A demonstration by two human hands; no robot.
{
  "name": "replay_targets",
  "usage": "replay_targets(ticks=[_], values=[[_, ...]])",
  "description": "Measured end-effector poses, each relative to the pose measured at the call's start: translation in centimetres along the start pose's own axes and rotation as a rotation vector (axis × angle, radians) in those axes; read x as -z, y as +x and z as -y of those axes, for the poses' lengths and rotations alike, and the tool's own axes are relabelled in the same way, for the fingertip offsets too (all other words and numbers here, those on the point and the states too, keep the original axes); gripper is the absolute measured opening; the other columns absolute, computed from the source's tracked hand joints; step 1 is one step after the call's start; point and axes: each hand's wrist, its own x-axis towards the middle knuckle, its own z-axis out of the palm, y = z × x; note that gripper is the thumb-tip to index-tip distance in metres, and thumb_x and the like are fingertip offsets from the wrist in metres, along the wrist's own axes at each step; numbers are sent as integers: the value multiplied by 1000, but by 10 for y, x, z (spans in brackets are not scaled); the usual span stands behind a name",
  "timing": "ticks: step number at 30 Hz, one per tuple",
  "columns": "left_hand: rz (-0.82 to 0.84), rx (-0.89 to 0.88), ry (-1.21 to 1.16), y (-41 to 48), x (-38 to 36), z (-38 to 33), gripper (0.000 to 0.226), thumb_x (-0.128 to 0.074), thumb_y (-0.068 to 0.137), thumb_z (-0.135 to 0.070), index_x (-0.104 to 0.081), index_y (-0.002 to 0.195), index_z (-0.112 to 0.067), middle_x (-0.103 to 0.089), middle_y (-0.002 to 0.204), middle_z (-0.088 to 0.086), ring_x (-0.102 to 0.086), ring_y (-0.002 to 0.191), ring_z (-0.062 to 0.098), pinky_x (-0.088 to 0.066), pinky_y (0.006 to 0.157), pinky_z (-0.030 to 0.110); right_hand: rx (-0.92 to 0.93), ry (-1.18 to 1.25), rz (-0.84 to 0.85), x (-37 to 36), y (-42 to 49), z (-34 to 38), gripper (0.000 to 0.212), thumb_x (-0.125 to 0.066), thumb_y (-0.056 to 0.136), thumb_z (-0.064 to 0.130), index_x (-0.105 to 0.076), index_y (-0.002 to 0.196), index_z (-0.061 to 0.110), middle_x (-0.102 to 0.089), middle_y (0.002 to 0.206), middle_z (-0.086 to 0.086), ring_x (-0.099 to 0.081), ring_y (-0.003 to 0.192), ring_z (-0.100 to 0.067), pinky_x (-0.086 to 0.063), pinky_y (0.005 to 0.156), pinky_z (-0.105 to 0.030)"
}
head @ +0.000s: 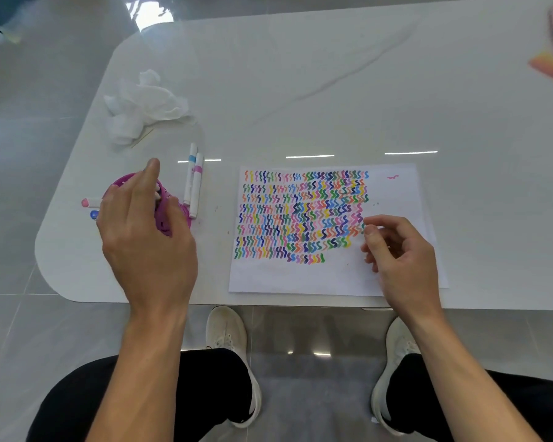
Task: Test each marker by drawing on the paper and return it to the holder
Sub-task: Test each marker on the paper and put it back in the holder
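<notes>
Purple plastic holder under left hand, grip unclear | right hand empty, loose | white paper mostly squiggled | two white markers unreturned

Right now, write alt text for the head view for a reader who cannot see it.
A person's left hand covers a purple marker holder on a white table, while the right hand is loosely curled and empty over a paper filled with coloured squiggles. Two white markers lie beside the holder; crumpled tissue sits behind.

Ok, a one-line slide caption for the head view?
Left hand at the purple marker holder, right hand empty over the squiggle-covered paper.
</notes>
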Motion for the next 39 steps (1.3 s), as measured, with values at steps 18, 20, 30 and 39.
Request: replay_targets(ticks=[18, 20, 30, 39], values=[[552, 125, 151, -34, -66, -9, 53, -43, 104, -10, -31, 155, -2, -16, 166, 23, -11, 155, 35, -10, 127, 41, 11, 9, 6, 4, -1, 1, 11, -63, 102, 19, -70, 110, 19, -70, 81, 6, -68, 74, -14, -53, 65, -19], [539, 167, 158, -34, -67, -9, 53, -41, 103, -7, -29, 154, 2, -13, 165, 27, -8, 155, 37, -6, 127, 39, 12, 26, 5, 4, -1, 1, 11, -63, 102, 17, -70, 109, 19, -70, 80, 7, -68, 74, -14, -53, 65, -19], [464, 184, 229, -32, -66, -11, 47, -49, 88, 10, -49, 135, 10, -44, 139, 30, -40, 123, 46, -34, 105, 45, 15, 22, 19, 6, -1, 1, 10, -64, 102, 18, -70, 109, 22, -69, 79, 8, -67, 74, -17, -52, 66, -21], [477, 227, 247, -28, -60, -7, 29, -57, 89, 9, -62, 118, 4, -47, 123, 28, -50, 107, 44, -41, 94, 44, 12, 21, 42, 5, -2, 0, 8, -65, 101, 21, -70, 107, 24, -69, 79, 4, -67, 73, -18, -53, 67, -23]])
